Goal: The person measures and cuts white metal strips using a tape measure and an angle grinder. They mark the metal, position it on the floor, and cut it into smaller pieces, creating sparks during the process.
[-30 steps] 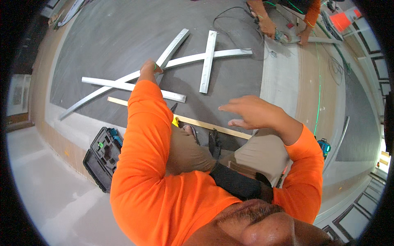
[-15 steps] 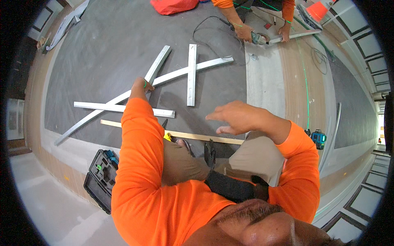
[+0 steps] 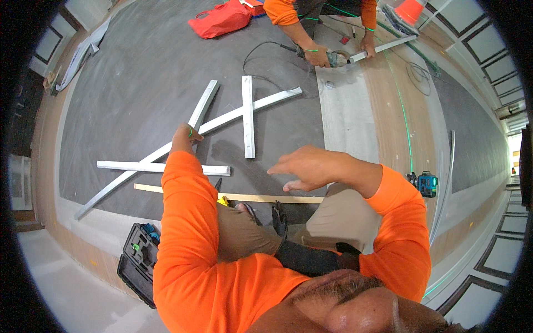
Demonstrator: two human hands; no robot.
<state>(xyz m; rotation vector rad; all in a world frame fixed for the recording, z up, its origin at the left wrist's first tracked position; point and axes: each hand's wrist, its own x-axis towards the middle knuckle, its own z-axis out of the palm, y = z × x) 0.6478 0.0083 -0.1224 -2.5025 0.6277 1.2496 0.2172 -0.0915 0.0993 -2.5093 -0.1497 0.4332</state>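
Note:
My left hand (image 3: 186,136) reaches forward with the arm stretched out and closes on a long silver metal strip (image 3: 244,109) that lies slantwise on the grey floor. A shorter metal strip (image 3: 203,105) crosses it right at the hand. Another strip (image 3: 248,116) lies across the long one further right, and a fourth (image 3: 161,167) lies flat to the left of my arm. My right hand (image 3: 308,165) hovers in the air above my knee, fingers spread and pointing left, holding nothing.
A thin wooden batten (image 3: 261,198) lies in front of my knees. A black tool case (image 3: 137,261) stands open at lower left. A laser level (image 3: 426,183) sits at right. Another person's hands (image 3: 319,55) hold a power tool on a metal strip (image 3: 383,49). A red bag (image 3: 219,19) lies beyond.
My right hand has drifted a little left and lower. My left hand stays on the long strip. The view has tilted, showing more of the far floor.

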